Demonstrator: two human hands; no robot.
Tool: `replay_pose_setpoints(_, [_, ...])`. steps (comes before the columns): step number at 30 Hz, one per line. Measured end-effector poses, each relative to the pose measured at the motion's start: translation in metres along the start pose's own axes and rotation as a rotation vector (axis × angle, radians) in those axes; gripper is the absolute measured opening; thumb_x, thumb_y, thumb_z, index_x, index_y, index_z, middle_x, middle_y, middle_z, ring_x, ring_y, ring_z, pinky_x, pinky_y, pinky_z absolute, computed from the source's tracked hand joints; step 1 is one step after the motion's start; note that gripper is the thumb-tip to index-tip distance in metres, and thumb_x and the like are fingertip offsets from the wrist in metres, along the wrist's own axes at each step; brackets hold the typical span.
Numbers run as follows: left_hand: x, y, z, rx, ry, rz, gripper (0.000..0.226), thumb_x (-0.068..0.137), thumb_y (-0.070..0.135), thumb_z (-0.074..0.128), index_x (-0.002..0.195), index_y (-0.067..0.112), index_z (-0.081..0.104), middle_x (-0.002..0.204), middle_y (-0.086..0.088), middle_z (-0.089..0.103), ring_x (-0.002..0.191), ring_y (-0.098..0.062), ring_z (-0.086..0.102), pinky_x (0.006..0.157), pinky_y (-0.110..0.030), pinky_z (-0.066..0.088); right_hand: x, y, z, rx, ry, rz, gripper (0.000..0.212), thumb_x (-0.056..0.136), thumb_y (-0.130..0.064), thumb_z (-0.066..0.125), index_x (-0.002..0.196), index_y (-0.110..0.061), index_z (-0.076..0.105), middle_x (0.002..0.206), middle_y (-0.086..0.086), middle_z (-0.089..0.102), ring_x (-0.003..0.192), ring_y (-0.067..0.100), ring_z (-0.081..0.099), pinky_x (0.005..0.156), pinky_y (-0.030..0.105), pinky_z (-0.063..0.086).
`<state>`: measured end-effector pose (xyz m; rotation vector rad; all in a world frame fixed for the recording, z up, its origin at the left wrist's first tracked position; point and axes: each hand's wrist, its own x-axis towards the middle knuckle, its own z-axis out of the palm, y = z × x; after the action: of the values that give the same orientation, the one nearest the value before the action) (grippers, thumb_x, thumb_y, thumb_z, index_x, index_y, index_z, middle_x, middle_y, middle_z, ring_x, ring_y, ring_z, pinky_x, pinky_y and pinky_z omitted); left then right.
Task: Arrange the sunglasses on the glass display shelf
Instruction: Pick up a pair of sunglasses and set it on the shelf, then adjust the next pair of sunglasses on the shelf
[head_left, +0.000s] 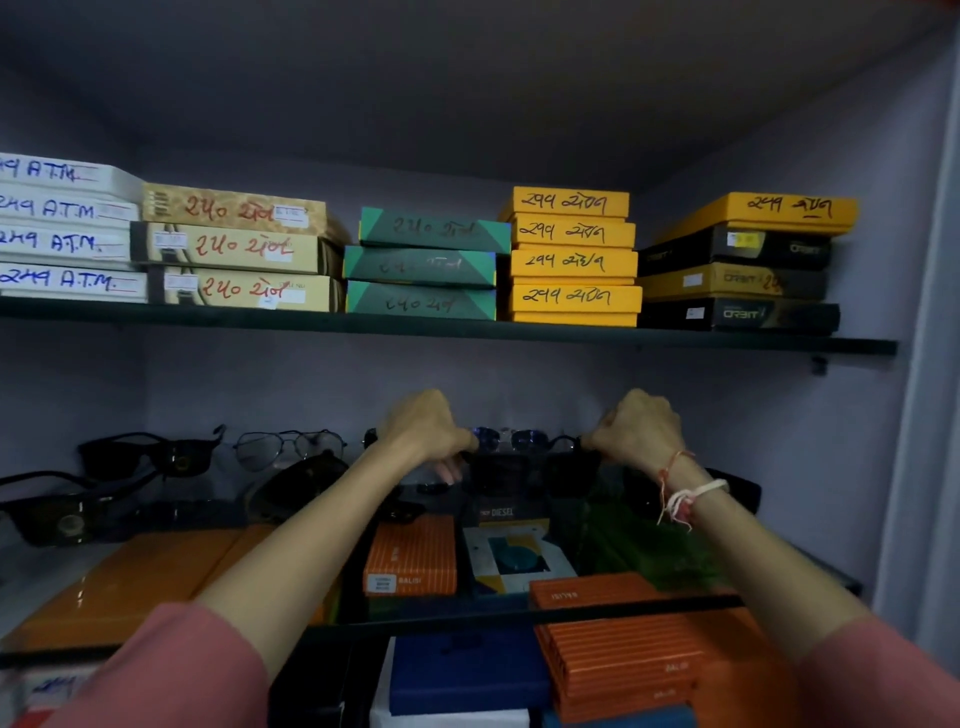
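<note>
Both my hands hold one pair of dark square sunglasses (524, 473) over the middle of the glass display shelf (467, 616). My left hand (423, 426) grips its left corner and my right hand (641, 428) grips its right corner. Behind it stands a pair with bluish round lenses (511, 439). Along the shelf's left side lie black sunglasses (150, 452), clear-lens aviators (288, 447), another dark pair (298, 486) and a black pair (57, 512) at the far left. One more dark pair (737, 488) shows behind my right wrist.
An upper shelf (727, 343) carries stacks of white, tan, green, yellow and black boxes. Orange, blue and patterned boxes (410, 556) show through and below the glass. The cabinet's side wall (914, 364) closes the right.
</note>
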<state>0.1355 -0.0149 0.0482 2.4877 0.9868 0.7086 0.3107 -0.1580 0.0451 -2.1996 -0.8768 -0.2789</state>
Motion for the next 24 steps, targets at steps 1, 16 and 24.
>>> replay_pose_setpoints(1, [0.001,0.002,0.004,-0.018,-0.032,-0.014,0.038,0.085,0.034,0.069,0.081,-0.003,0.077,0.069,-0.010,0.079,0.059,-0.015,0.073,0.066,-0.029,0.060,0.001,0.003,0.002,-0.017,-0.019,0.003,0.031,0.071,-0.032,0.079,0.069,-0.004,0.067,0.083,0.014,0.071,0.086,0.033,0.070,0.068,0.029,0.050])
replay_pose_setpoints(16, [0.015,0.000,0.035,0.002,-0.092,-0.059,0.039,0.084,0.042,0.069,0.079,0.003,0.074,0.075,-0.008,0.080,0.063,-0.014,0.075,0.073,-0.028,0.060,0.006,0.015,0.017,-0.260,-0.043,-0.046,0.034,0.076,-0.032,0.077,0.087,-0.002,0.065,0.098,0.017,0.070,0.091,0.032,0.067,0.065,0.029,0.045])
replay_pose_setpoints(24, [0.000,-0.057,-0.013,0.118,0.148,0.062,0.027,0.094,0.027,0.058,0.101,0.009,0.076,0.097,-0.009,0.079,0.090,-0.024,0.072,0.079,-0.030,0.054,-0.026,-0.050,0.034,-0.112,0.006,-0.300,0.026,0.078,-0.037,0.074,0.087,-0.013,0.079,0.093,0.013,0.076,0.092,0.030,0.069,0.074,0.031,0.052])
